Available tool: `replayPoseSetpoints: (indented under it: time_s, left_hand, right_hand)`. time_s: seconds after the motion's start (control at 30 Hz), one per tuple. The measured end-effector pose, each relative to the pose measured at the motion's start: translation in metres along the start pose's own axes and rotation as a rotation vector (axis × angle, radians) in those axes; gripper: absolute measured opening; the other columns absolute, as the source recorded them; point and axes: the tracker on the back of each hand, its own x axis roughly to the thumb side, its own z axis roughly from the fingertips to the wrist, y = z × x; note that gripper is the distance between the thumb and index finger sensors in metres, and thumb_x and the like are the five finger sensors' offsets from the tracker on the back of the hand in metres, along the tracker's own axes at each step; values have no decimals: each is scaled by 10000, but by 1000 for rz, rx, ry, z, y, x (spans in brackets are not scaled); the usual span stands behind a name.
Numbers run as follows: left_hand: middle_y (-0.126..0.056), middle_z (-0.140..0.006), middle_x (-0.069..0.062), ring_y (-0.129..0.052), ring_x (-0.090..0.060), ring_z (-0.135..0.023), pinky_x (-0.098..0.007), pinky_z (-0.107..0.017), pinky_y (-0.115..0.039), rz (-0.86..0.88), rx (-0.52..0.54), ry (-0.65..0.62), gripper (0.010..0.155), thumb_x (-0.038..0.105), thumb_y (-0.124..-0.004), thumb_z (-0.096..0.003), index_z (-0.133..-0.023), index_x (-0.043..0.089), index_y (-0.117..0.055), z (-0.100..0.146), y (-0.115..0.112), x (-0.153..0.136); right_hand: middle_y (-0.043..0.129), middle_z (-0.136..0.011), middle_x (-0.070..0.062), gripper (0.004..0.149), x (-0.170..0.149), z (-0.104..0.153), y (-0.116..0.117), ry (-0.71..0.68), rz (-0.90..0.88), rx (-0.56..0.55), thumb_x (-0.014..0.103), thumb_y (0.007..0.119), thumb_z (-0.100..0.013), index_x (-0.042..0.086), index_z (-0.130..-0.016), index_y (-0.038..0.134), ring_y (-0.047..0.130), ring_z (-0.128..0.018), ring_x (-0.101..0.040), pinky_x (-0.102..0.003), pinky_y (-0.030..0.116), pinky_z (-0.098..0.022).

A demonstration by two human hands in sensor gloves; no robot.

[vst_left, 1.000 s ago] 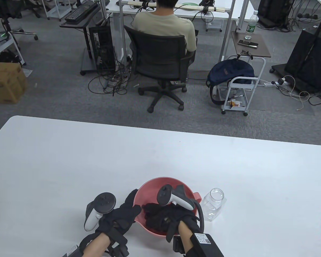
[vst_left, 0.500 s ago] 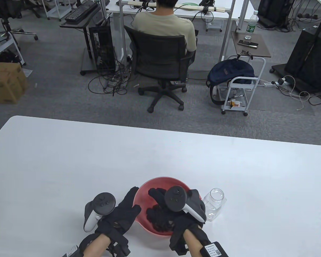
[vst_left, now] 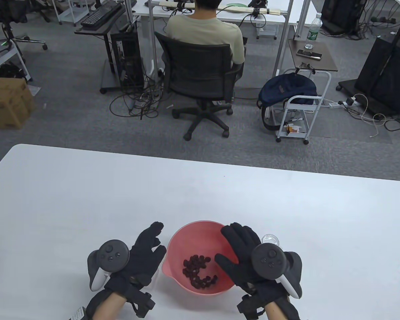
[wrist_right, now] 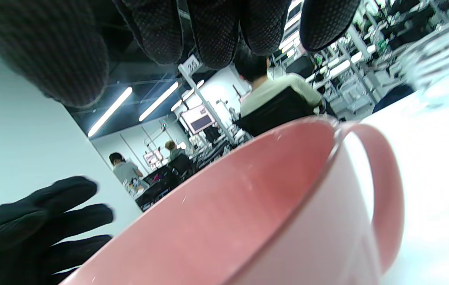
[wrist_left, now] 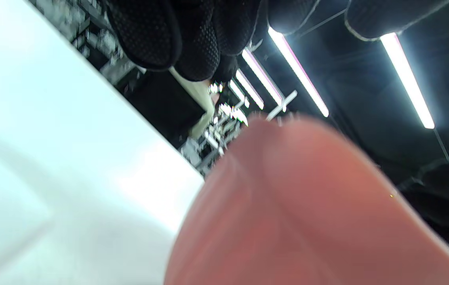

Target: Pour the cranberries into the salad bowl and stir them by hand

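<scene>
A pink salad bowl (vst_left: 186,238) stands near the table's front edge with a cluster of dark cranberries (vst_left: 198,271) on its bottom. My left hand (vst_left: 146,248) lies just left of the bowl, fingers straight, holding nothing. My right hand (vst_left: 238,248) hovers at the bowl's right rim, fingers spread and straight, empty. A clear empty jar (vst_left: 270,238) stands behind my right hand, mostly hidden by it. The right wrist view shows the bowl's pink wall and handle (wrist_right: 383,198) close up, with my left hand (wrist_right: 38,233) beyond it. The bowl's side (wrist_left: 307,221) fills the left wrist view, blurred.
The white table (vst_left: 120,200) stretches far and to both sides. Beyond its far edge a person sits in an office chair (vst_left: 200,76) facing away. A wheeled cart with a backpack (vst_left: 293,100) stands on the floor at the right.
My right hand has come up out of the bowl and moved right to its rim, uncovering the cranberries. My left hand has let go of the bowl's left rim and shifted slightly left.
</scene>
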Motion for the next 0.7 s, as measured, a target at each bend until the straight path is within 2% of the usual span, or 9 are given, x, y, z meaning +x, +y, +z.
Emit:
replayPoseSetpoints:
  time_s: [0.17, 0.3, 0.4, 0.53, 0.63, 0.7]
  left_hand:
    - [-556, -1238, 40, -704, -314, -1061, -459, -766, -673, -166, 121, -37, 670, 733, -651, -547, -1135, 456, -487, 2, 18, 1]
    - [-511, -1267, 84, -569, -297, -1138, -492, -805, -599, -315, 178, -72, 703, 794, -637, -506, -1129, 509, -478, 4, 25, 0]
    - [-430, -1291, 110, -448, -273, -1185, -527, -828, -523, -449, 165, -86, 722, 818, -625, -493, -1132, 532, -449, 5, 27, -3]
    - [-343, -1302, 131, -329, -258, -1208, -570, -832, -438, -533, 158, -82, 755, 842, -610, -476, -1137, 543, -401, 4, 27, -5]
    - [-311, -1304, 134, -287, -250, -1212, -585, -830, -408, -583, 152, -77, 771, 856, -600, -466, -1138, 552, -375, 3, 26, -6]
    - [-295, -1305, 135, -269, -251, -1212, -593, -828, -395, -615, 142, -70, 777, 858, -597, -466, -1140, 551, -361, 3, 25, -8]
  right_hand:
    - [538, -1208, 26, 754, -16, 11, -12, 59, 43, -97, 696, 833, -405, 415, -1056, 574, 458, -1129, -265, -568, 501, -801]
    - [499, -1221, 36, 795, -30, 15, -18, 116, 51, -144, 709, 852, -381, 414, -1061, 565, 385, -1147, -250, -578, 401, -824]
    - [477, -1228, 55, 807, -36, 18, -22, 144, 88, -164, 716, 860, -366, 430, -1059, 561, 339, -1159, -219, -572, 329, -835]
    - [461, -1234, 71, 814, -45, 22, -25, 170, 143, -188, 729, 859, -355, 445, -1057, 561, 311, -1165, -199, -571, 270, -833]
    - [476, -1231, 84, 828, -50, 23, -27, 141, 366, -232, 778, 821, -351, 455, -1062, 546, 330, -1161, -199, -586, 283, -812]
    - [469, -1232, 99, 831, -52, 23, -27, 144, 445, -236, 800, 799, -347, 474, -1061, 527, 330, -1162, -187, -586, 284, -808]
